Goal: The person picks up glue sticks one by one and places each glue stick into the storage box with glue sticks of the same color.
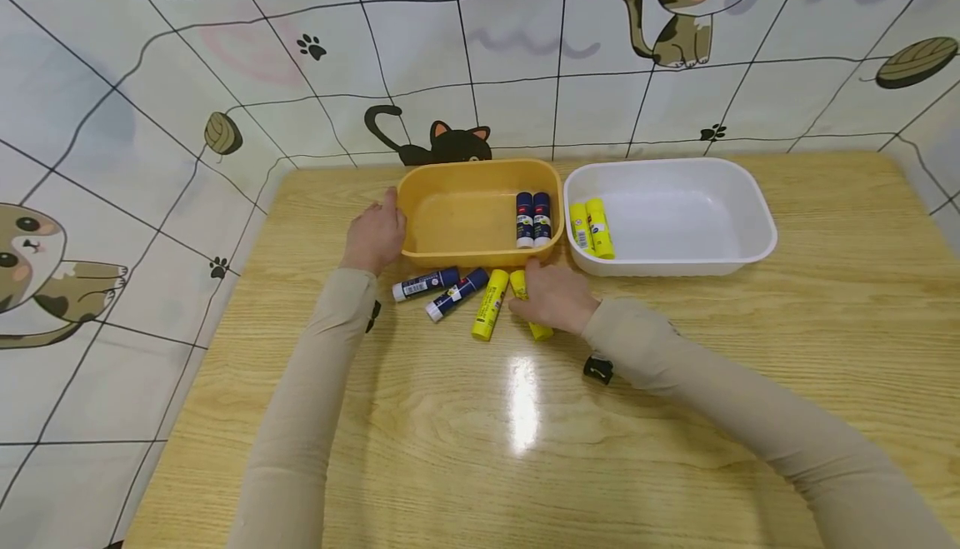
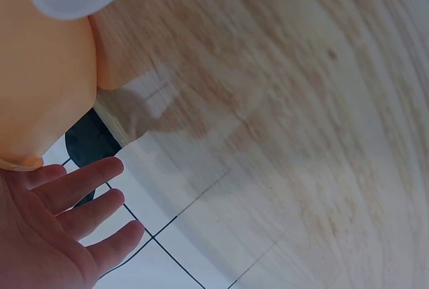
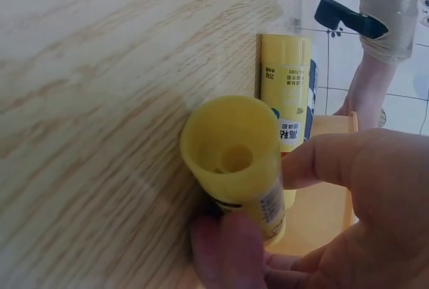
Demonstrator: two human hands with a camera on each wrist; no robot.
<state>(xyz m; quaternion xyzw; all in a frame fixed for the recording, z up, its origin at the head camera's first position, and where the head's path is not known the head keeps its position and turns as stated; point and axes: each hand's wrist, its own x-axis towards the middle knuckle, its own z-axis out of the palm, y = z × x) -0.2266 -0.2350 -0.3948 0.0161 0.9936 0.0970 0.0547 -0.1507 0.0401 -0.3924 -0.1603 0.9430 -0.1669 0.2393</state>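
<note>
cat-print walls (image 1: 517, 41) stand beyond the hands, and a wood counter (image 1: 435, 432) spreads beneath them. the left hand (image 1: 373, 237) is at the left end of an orange tray (image 1: 450, 216), fingers loosely extended and parted, touching the tray's edge and holding no stick. the right hand (image 1: 558, 297) pinches a yellow stick (image 3: 231, 185) between thumb and fingers, just in front of the orange tray; i cannot tell whether that stick is off the counter. just left of the right hand lies a second yellow stick (image 1: 490, 306), and between it and the left hand lie two blue sticks (image 1: 457, 294). beyond the right hand, another blue pair (image 1: 524, 220) lies in the orange tray's right end, and another yellow pair (image 1: 599, 228) lies in the left end of a white tray (image 1: 690, 224).
</note>
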